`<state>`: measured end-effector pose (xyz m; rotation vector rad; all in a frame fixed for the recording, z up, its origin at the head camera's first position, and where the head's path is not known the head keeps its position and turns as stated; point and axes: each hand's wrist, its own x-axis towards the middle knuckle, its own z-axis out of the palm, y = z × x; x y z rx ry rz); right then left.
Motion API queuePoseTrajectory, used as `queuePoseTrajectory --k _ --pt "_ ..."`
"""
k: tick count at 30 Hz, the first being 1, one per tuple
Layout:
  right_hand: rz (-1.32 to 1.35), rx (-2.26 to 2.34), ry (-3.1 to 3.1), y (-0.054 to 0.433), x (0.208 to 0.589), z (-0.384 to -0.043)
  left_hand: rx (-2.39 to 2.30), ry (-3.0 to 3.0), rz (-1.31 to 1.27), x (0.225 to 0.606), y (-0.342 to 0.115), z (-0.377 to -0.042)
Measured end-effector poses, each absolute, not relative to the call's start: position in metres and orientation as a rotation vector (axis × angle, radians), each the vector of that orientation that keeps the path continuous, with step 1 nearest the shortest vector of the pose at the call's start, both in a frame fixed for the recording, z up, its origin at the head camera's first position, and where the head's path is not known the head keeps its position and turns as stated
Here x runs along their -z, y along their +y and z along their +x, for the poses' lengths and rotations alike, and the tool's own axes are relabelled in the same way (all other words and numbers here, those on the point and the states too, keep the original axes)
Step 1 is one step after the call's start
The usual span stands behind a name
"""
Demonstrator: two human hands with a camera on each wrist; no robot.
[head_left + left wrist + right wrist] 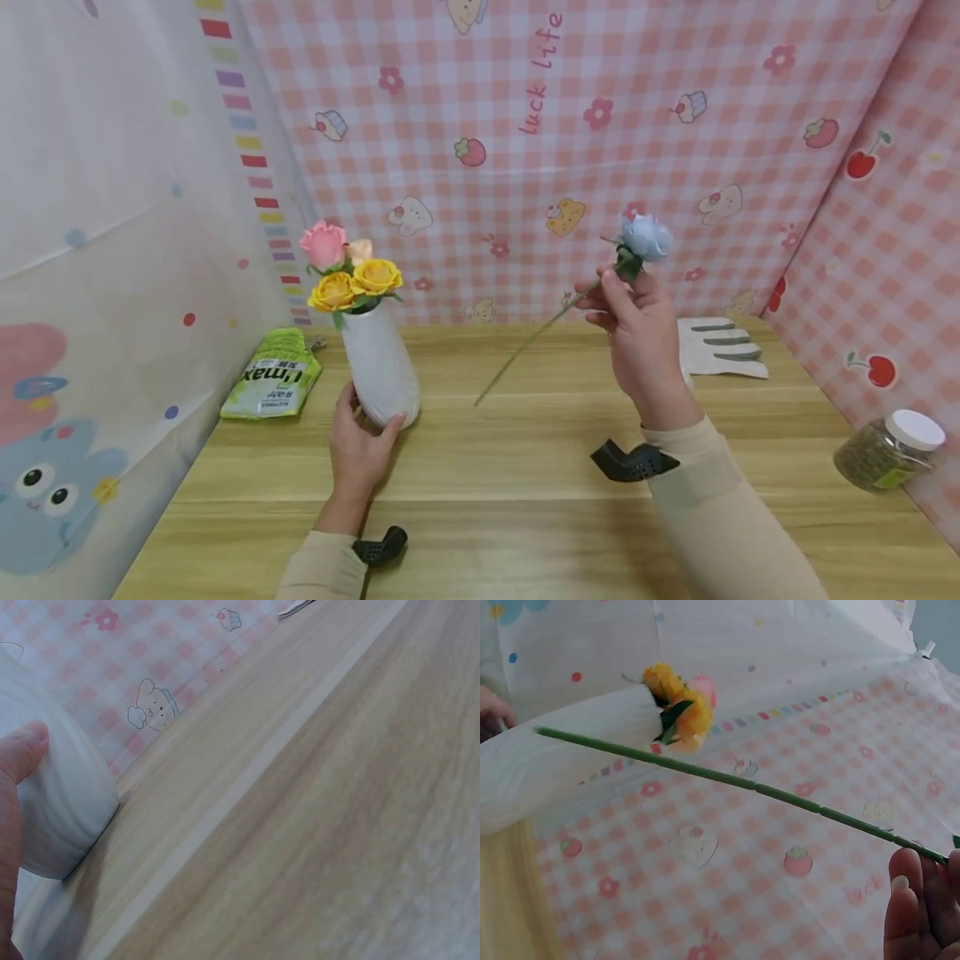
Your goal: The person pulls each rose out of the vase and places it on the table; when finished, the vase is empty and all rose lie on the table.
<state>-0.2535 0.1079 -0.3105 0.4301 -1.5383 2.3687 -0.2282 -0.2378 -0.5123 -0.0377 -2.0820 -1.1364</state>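
Note:
A white vase point(381, 362) stands on the table at the left of the head view, with two yellow roses point(377, 277), a pink rose point(324, 244) and a pale peach flower point(359, 250) in its mouth. Low on its body, my left hand point(362, 446) grips it with fingers and thumb spread round the sides. My right hand point(641, 337) pinches an artificial blue rose point(647, 237) just below its bloom, up in the air right of the vase. Its long green stem point(754, 786) slants down toward the vase, the bare end free.
A green snack bag point(273, 375) lies left of the vase. Behind my right wrist is a white and grey glove point(722, 346). At the right table edge sits a jar with a white lid point(888, 450). Checked cloth point(480, 100) hangs along the back.

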Motion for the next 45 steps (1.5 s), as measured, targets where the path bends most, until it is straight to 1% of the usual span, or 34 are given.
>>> queuePoseTrajectory --k 7,10,18,24,29,36,45 --pt "0.105 -2.308 -1.714 0.135 0.359 -0.234 1.140 -2.093 -0.013 0.512 -0.241 -0.229" --pt "0.031 -2.325 -1.750 0.140 0.378 -0.229 1.146 -2.106 0.015 0.511 -0.243 -0.229" --pt "-0.022 -2.218 -2.118 0.154 0.421 -0.223 1.165 -2.134 0.052 0.508 -0.243 -0.227" --pt "0.017 -2.034 -2.390 0.173 0.449 -0.221 1.162 -2.132 0.029 0.506 -0.242 -0.230" --pt "0.060 -1.874 -2.489 0.189 0.463 -0.225 1.156 -2.130 0.024 0.505 -0.241 -0.231" --pt "0.005 -1.817 -2.561 0.196 0.474 -0.233 1.172 -2.133 0.048 0.507 -0.240 -0.228" --pt "-0.114 -1.849 -2.612 0.204 0.489 -0.235 1.168 -2.127 0.040 0.511 -0.235 -0.227"
